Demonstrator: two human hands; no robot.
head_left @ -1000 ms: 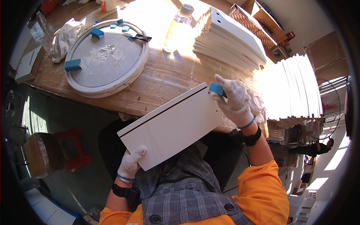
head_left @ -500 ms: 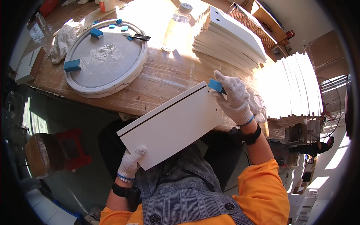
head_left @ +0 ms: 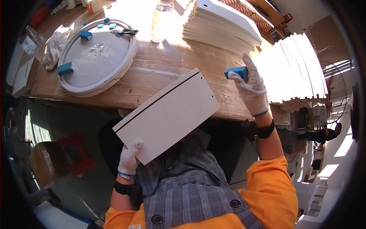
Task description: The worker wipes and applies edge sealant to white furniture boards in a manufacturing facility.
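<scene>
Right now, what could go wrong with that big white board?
The white panel is held only at its lower corner by the left hand, the rest leaning on the table edge, so it might slip or tip. The right hand holds a blue block beside the panel, not on it, so it gives no support. The bottle stands near the stacked boards and might get knocked.

Single head-worn fisheye, close, steeply down over the workbench [head_left: 160,72]
</scene>
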